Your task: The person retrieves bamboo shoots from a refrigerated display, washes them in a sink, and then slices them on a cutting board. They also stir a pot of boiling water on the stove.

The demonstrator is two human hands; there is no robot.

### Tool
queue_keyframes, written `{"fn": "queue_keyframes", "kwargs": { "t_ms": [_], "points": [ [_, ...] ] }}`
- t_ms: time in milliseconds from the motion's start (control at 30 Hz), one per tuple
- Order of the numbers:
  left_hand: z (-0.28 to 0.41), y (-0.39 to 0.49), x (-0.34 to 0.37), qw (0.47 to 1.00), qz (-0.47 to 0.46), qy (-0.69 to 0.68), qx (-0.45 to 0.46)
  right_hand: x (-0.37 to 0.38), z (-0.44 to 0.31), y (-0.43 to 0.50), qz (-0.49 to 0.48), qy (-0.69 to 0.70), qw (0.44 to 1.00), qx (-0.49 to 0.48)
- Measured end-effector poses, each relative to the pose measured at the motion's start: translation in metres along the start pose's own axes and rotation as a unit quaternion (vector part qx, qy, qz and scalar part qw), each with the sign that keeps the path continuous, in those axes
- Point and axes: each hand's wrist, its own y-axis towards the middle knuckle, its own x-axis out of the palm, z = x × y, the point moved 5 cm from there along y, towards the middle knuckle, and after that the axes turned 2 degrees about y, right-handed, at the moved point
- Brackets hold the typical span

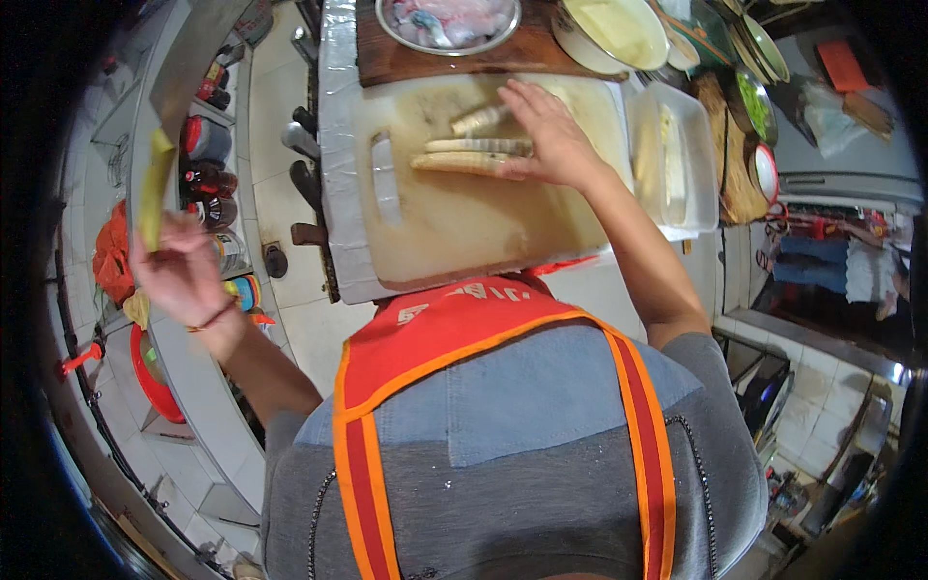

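Note:
Raised at the far left, my left hand (181, 272) is blurred and closed around the yellow-green handle of a large knife (181, 80), its broad grey blade pointing up and away. My right hand (554, 138) spreads over pale, ringed stalks that look like peeled bamboo shoots (464, 161). Its thumb touches the nearest stalk, and its fingertips reach past a shorter piece (475, 121); whether it grips them is unclear. The stalks lie side by side on a stained, off-white plastic cutting board (464, 225) with a handle slot at its left.
Beyond the board, a metal bowl of pale meat or fish (449, 51) sits on a dark wooden board (399, 65), beside a white bowl (569, 43). A translucent plastic tub (707, 167) stands right. Several knife handles (308, 181) line the left edge; bottles (210, 181) fill shelves beyond.

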Motion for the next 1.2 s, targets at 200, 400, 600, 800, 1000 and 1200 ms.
{"fn": "queue_keyframes", "kwargs": {
  "t_ms": [200,400,600,800,1000,1200],
  "points": [
    [-0.187,-0.121,0.092,0.942,-0.068,-0.163,-0.285,-0.028,-0.056,-0.052,0.093,0.675,0.73,0.05],
    [-0.254,-0.182,0.169,0.829,-0.367,-0.015,-0.421,-0.047,-0.016,-0.104,0.301,0.707,0.615,0.176],
    [-0.261,-0.121,0.153,0.665,-0.464,0.542,0.219,-0.053,0.032,-0.184,0.158,0.37,0.808,0.431],
    [-0.277,-0.132,0.136,0.637,-0.493,0.562,0.186,-0.001,0.016,-0.197,0.023,0.124,0.97,0.209],
    [-0.257,-0.169,0.134,0.642,-0.456,0.564,0.248,0.023,-0.003,-0.172,-0.061,0.038,0.982,0.174],
    [-0.273,-0.171,0.135,0.66,-0.462,0.534,0.258,0.005,-0.022,-0.177,-0.073,-0.02,0.993,0.093]
  ]
}}
